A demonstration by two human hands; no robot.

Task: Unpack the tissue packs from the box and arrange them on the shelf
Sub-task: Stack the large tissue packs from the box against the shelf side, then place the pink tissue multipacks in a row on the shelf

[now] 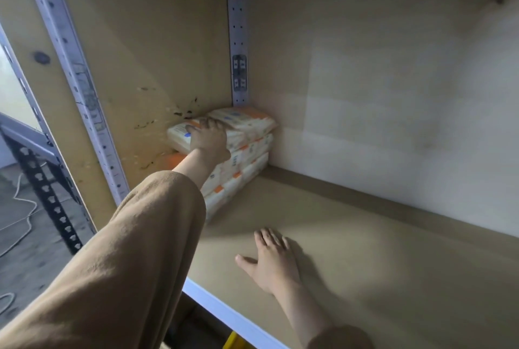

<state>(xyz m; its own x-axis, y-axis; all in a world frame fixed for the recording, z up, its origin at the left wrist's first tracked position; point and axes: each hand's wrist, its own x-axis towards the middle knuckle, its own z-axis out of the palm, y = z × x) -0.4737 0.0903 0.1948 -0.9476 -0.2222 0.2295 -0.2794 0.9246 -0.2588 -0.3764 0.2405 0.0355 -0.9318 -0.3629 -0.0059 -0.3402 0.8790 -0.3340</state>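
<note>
Sleeved left hand [209, 139] presses top tissue pack [179, 135], seemingly lengthwise along back wall [393, 96].

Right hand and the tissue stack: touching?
Apart. The head view shows the right hand flat on the shelf board, with bare board between it and the tissue stack.

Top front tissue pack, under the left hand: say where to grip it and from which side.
Probably by its near edge, coming from the open shelf front. The top front tissue pack lies flat on the stack, the side panel close on its left and another pack behind it, so only that edge and the top look free.
</note>
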